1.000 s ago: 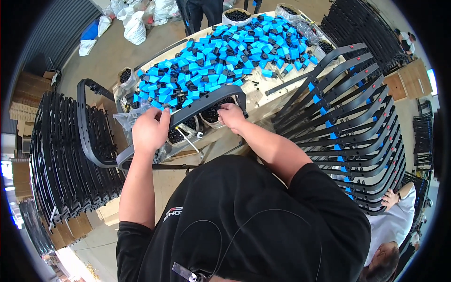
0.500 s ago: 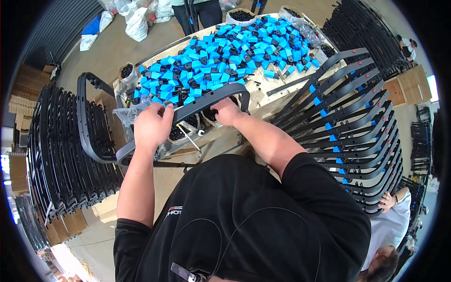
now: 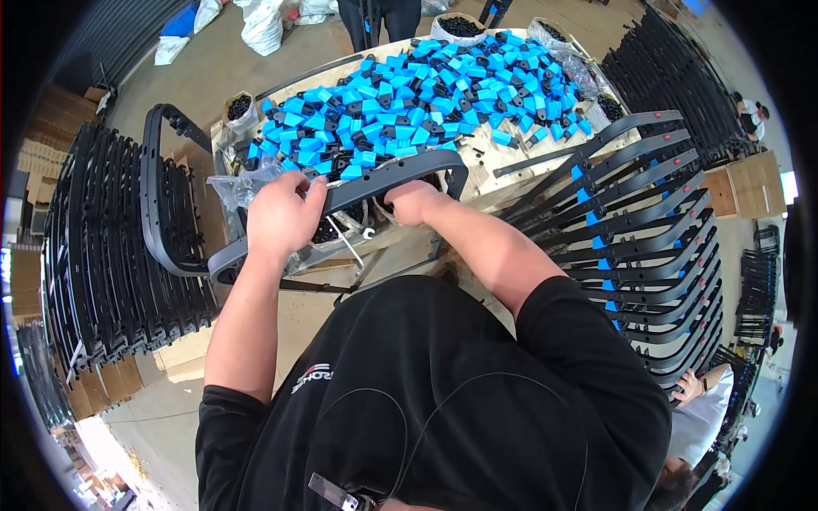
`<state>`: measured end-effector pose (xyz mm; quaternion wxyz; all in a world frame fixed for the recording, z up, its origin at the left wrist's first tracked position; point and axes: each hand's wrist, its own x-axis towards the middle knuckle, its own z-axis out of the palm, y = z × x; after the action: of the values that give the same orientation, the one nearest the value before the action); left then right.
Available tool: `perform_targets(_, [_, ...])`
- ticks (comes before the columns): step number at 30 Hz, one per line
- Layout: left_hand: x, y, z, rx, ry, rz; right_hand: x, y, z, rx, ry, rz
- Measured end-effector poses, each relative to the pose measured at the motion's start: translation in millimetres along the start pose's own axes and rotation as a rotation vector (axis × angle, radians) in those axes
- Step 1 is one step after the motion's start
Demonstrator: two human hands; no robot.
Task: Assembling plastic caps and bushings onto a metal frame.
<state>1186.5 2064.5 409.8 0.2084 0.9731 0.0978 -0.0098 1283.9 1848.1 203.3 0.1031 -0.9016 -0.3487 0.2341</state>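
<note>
A curved black tubular metal frame point(image 3: 375, 180) lies across in front of me at the table's near edge. My left hand point(image 3: 285, 213) is closed around its bar. My right hand point(image 3: 412, 203) reaches under the bar's right part, into a bag of small black parts; its fingers are hidden there. Next to it is another bag of black parts point(image 3: 327, 232), with a thin metal tool point(image 3: 348, 245) lying slanted by it. Behind the frame, a large heap of blue-and-black plastic pieces point(image 3: 400, 106) covers much of the wooden table point(image 3: 477, 175).
Black frames stand stacked at left point(image 3: 111, 247), and more with blue pieces fitted point(image 3: 648, 247) at right. A co-worker's hand point(image 3: 687, 387) touches the right stack. Another person point(image 3: 379, 25) stands beyond the table. Bags of black parts point(image 3: 458, 28) line its far edge.
The view has shifted slightly, so the table sits a little lower and farther right. My left hand keeps its hold on the frame; my right hand stays at the bag.
</note>
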Motion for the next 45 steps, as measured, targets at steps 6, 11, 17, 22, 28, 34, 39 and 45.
perform_targets(6, [0.3,-3.1,1.8,0.014,0.009,0.014,13.6,-0.5,8.8,-0.123,0.012,-0.028])
perform_targets(11, [0.6,-0.8,1.8,0.011,0.023,0.020,28.0,5.8,22.0,-0.199,0.163,-0.106])
perform_targets(17, [-1.1,-2.9,2.9,0.016,0.028,0.002,11.7,-25.4,9.0,-0.047,0.056,0.080])
perform_targets(22, [0.5,-1.7,5.0,0.017,0.049,0.023,12.5,1.0,23.0,0.026,0.196,0.045])
perform_targets(28, [-1.9,-2.9,5.0,0.025,0.060,0.028,-7.5,9.1,9.2,1.662,0.342,0.380])
perform_targets(34, [-1.8,-1.8,6.2,0.000,0.077,0.047,-42.3,1.4,10.9,2.197,0.147,0.260])
perform_targets(39, [-2.6,-3.1,6.7,-0.003,0.097,0.055,-64.7,-2.7,18.2,2.265,-0.063,0.090])
perform_targets(45, [-20.6,-21.9,16.7,-0.105,0.748,0.669,-115.0,-8.4,18.6,2.061,-0.036,0.048])
